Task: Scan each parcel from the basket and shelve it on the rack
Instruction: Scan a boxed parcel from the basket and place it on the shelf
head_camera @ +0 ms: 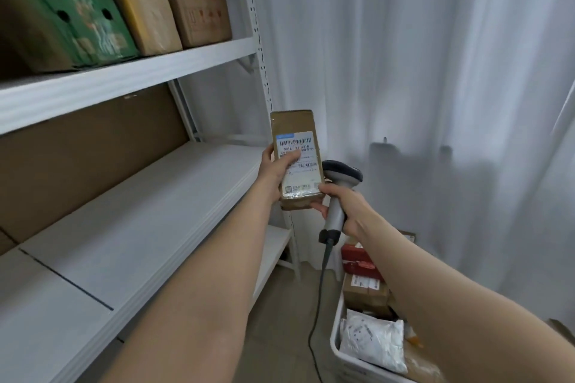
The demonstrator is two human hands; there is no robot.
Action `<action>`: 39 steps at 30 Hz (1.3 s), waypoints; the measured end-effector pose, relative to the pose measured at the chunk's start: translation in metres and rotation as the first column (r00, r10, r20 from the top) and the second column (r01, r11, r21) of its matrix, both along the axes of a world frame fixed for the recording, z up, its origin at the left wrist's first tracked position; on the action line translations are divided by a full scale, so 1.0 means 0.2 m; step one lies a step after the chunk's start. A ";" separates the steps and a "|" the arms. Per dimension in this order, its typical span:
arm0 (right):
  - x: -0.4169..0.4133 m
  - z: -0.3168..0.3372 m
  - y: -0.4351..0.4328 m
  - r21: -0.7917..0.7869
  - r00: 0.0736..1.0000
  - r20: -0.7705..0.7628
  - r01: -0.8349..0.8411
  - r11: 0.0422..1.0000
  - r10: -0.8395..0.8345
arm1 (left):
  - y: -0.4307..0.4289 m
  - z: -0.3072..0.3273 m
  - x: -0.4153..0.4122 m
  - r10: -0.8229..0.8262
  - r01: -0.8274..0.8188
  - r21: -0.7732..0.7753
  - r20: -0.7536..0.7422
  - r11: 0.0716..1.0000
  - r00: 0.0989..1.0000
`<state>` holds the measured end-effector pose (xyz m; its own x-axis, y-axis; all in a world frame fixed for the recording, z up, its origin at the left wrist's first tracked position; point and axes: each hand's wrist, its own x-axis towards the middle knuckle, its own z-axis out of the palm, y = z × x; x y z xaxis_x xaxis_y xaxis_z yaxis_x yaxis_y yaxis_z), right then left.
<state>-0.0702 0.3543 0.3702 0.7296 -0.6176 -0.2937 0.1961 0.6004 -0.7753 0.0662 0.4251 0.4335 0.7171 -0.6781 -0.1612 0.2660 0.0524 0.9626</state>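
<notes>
A slim cardboard parcel (pixel 297 158), taped and bearing a white barcode label, stands upright at the view's centre. The left hand (pixel 275 172) grips its 9 o'clock edge, thumb across the label. The right hand (pixel 347 208) curls round the handle of the grey scanner (pixel 343 172) at the parcel's 4 o'clock, fingertips touching its lower corner. At 5 o'clock a white basket (pixel 335 339) holds a crinkled bag (pixel 373 342). The white rack (pixel 124 84) spans 9 o'clock, with 3 boxes (pixel 186 9) at 11.
</notes>
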 end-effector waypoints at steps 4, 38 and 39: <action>0.00 0.05 0.07 0.019 1.000 0.004 -0.012 1.000 0.012 | 0.08 0.02 0.02 -0.030 0.029 0.065 0.019 0.998 0.999; -0.18 0.37 0.08 -0.322 0.972 -0.222 -0.147 0.935 0.076 | 0.16 -0.21 -0.05 -0.112 0.090 0.267 0.067 0.960 0.991; -0.18 0.38 0.08 -0.324 0.971 -0.225 -0.155 0.933 0.083 | 0.17 -0.21 -0.05 -0.107 0.087 0.266 0.061 0.960 0.992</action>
<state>-0.1072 0.3701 0.4455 0.7504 -0.6181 -0.2342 -0.0448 0.3060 -0.9510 0.0568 0.4584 0.3917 0.6663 -0.6863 -0.2915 0.1846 -0.2270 0.9563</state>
